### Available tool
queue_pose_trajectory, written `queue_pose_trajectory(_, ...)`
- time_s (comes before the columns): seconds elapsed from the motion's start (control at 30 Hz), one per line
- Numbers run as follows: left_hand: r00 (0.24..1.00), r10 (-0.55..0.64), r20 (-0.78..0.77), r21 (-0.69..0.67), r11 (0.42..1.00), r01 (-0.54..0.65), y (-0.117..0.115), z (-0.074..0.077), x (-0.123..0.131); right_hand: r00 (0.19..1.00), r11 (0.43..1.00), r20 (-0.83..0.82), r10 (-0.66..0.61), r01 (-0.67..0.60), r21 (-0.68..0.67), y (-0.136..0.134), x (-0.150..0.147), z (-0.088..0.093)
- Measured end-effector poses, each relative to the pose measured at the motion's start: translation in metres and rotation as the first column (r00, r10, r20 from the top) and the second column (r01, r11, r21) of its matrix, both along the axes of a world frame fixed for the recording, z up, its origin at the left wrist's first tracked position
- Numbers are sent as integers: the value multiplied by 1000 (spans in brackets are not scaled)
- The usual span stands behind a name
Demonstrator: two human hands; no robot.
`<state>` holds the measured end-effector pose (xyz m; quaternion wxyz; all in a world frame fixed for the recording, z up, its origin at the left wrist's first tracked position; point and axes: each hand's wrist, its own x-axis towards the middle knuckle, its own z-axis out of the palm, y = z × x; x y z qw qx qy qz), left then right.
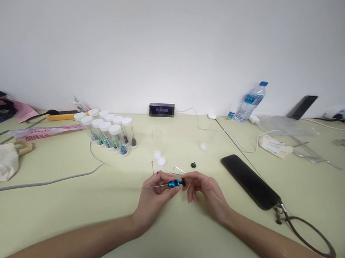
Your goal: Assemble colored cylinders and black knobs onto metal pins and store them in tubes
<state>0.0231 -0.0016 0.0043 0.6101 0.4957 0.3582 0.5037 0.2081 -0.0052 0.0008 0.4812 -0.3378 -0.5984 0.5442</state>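
My left hand pinches a small blue metal part between thumb and fingers. Thin wire-like rods stick out of it to the left, and a black disc caps its right end. Beside that disc is my right hand, fingers apart and bent; its index fingertip is at the disc, though I cannot tell whether it touches. Just beyond the hands lie an L-shaped metal key, a small black flanged piece, a thin rod with a round tip and white round caps.
Several white-capped clear tubes with small parts inside stand at the left. Clear tubes stand ahead. On the right are a black phone with a strap loop and a water bottle. Cables cross the table.
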Motion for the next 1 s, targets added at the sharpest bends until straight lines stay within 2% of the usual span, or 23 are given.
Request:
queue_pose_trajectory(0.13,1000,7,1,-4,1000,-7,0,-2,0,1000,999,8,30,-30,-24,1,0,-3)
queue_pose_trajectory(1.0,1000,-6,-20,-2,1000,6,0,-2,0,998,998,50,-26,28,-56,1,-1,-3)
